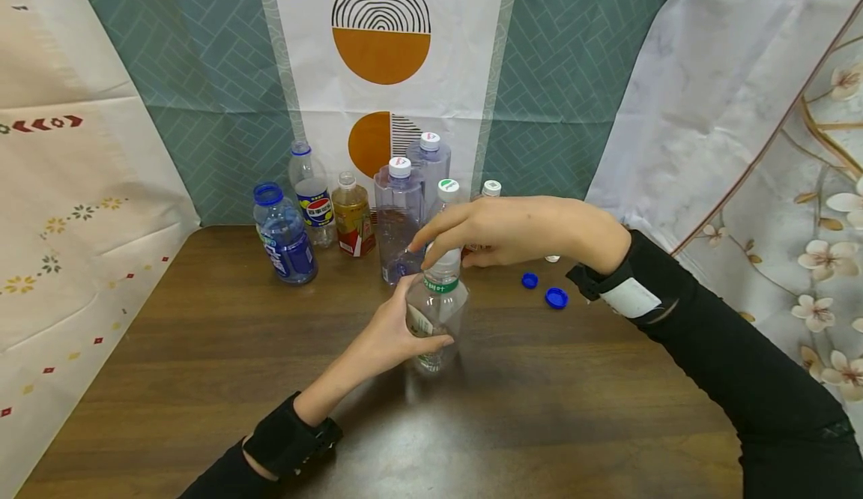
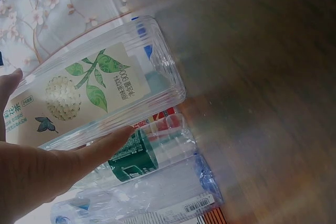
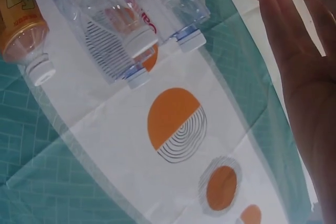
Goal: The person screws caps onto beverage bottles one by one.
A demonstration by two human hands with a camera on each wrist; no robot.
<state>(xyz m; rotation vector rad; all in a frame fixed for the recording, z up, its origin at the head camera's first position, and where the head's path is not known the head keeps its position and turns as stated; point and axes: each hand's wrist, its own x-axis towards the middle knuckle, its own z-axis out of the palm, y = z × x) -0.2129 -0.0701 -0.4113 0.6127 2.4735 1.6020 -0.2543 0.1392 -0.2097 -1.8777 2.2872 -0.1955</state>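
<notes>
In the head view a clear plastic tea bottle (image 1: 438, 312) stands upright on the wooden table, with a green band at its neck. My left hand (image 1: 398, 330) grips its body low down, thumb across the near side. The left wrist view shows the bottle's cream label (image 2: 79, 95) with green leaves and a white flower. From above, my right hand (image 1: 512, 233) reaches over the top, fingers and thumb around the white bottle cap (image 1: 446, 257). In the right wrist view the fingers of the right hand (image 3: 310, 51) hold the cap's edge at the top right.
Behind stand several bottles: a blue one (image 1: 286, 237), a cola bottle (image 1: 315, 207), an amber drink bottle (image 1: 352, 218) and tall clear bottles with white caps (image 1: 398, 214). Two loose blue caps (image 1: 556, 298) lie right of the held bottle. A patterned cloth (image 1: 559, 57) hangs behind the table.
</notes>
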